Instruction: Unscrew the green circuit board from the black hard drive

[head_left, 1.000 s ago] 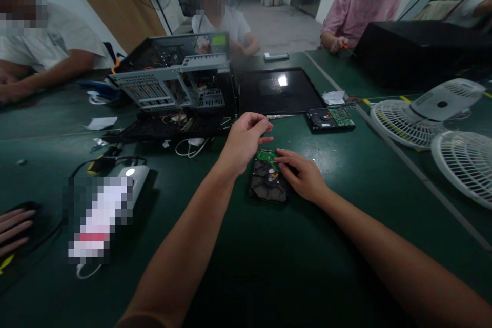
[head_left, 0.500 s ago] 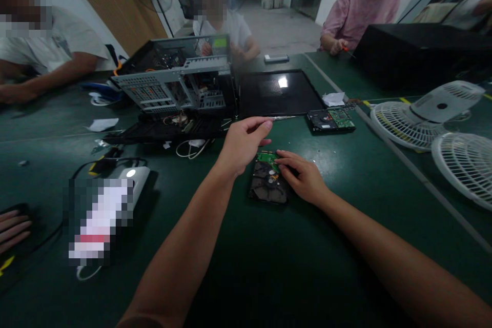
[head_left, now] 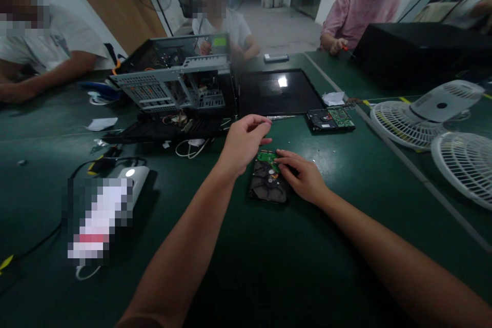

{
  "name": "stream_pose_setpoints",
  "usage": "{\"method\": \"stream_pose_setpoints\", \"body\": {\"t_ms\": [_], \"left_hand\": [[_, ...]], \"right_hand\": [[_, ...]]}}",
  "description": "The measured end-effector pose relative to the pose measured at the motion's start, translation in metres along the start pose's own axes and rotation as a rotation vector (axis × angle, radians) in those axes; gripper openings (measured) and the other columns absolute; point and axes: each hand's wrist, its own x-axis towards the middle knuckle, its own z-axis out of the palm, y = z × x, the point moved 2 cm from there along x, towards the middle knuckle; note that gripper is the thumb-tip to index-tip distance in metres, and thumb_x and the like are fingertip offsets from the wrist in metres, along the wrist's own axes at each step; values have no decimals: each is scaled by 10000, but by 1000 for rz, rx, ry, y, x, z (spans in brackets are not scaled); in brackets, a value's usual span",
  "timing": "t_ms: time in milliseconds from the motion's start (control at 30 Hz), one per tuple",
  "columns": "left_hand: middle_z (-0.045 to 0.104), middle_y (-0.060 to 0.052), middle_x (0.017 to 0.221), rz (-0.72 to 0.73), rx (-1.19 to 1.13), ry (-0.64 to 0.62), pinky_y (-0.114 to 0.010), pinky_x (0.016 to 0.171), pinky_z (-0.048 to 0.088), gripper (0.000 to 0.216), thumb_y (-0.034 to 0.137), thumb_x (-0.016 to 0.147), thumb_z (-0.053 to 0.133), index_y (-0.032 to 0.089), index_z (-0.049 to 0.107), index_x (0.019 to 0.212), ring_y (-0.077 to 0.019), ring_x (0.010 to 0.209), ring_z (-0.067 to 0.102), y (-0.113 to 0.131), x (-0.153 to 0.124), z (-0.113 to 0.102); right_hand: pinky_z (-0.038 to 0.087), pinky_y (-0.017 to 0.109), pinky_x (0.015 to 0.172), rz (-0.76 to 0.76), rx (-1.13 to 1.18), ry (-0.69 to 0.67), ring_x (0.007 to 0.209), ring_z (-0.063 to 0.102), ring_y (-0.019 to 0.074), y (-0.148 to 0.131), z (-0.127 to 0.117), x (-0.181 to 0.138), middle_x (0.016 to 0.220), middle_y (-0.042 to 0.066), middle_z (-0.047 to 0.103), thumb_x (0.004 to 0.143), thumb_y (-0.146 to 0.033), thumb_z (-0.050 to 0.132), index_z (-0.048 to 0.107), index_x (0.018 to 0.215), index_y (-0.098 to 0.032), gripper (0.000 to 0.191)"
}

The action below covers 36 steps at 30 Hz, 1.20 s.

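A hard drive [head_left: 268, 187], its green circuit board facing up, lies flat on the dark green table. My right hand [head_left: 305, 177] steadies it from the right, with thumb and fingertips on the board and its edge. My left hand [head_left: 246, 143] hovers just above the drive's far end, fingertips pinched together; anything between them is too small or hidden to make out. Behind those fingertips a thin silvery strip [head_left: 283, 117] lies by a black panel [head_left: 277, 93]. A second hard drive [head_left: 331, 120] rests farther back, to the right.
An opened computer case [head_left: 172, 79] stands at the back left, with cables before it. A phone [head_left: 98, 215] and a white device [head_left: 140, 174] lie left. White fan parts [head_left: 400, 123] sit right, near a black case [head_left: 418, 56]. Several people sit around the table.
Another person's hand at the left edge has gone out of view. My two hands and the hard drive have hardly moved.
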Motion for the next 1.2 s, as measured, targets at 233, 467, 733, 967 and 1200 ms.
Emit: {"method": "stream_pose_setpoints", "body": {"t_ms": [233, 467, 733, 967, 1200], "left_hand": [[686, -69, 985, -51, -33, -35, -331, 820, 606, 95, 198, 858, 666, 174, 727, 926, -175, 926, 646, 8, -2, 0], [698, -90, 997, -137, -187, -76, -374, 812, 621, 46, 160, 852, 643, 169, 656, 895, -223, 1016, 668, 8, -3, 0], [697, -75, 1103, -100, -79, -65, -280, 708, 577, 157, 196, 864, 574, 204, 729, 845, -208, 1012, 627, 7, -1, -3], [724, -75, 1124, -63, 64, -51, -243, 634, 517, 207, 210, 871, 574, 210, 779, 902, -217, 1047, 621, 8, 0, -4], [690, -65, 1046, -46, -32, -102, -269, 723, 586, 132, 223, 915, 604, 219, 729, 954, -200, 1032, 641, 9, -2, 1]], "right_hand": [[456, 536, 1159, 0, -6, 9, 1335, 586, 246, 0, 1, 0, 1402, 50, 650, 982, -259, 565, 723, 1194, -278, 265], [457, 527, 1163, -3, 7, 15, 1336, 586, 243, 0, 1, 0, 1404, 48, 648, 979, -252, 571, 722, 1196, -284, 267], [454, 553, 1159, 4, 11, 10, 1335, 586, 254, 1, 1, 0, 1403, 40, 648, 973, -253, 572, 725, 1198, -299, 276], [455, 541, 1162, 1, -4, 1, 1344, 579, 247, 1, 1, 0, 1409, 45, 644, 981, -255, 561, 719, 1204, -287, 275], [461, 554, 1152, 1, 10, 14, 1324, 596, 254, 1, 1, 0, 1398, 45, 653, 973, -256, 570, 727, 1190, -291, 271]]}}
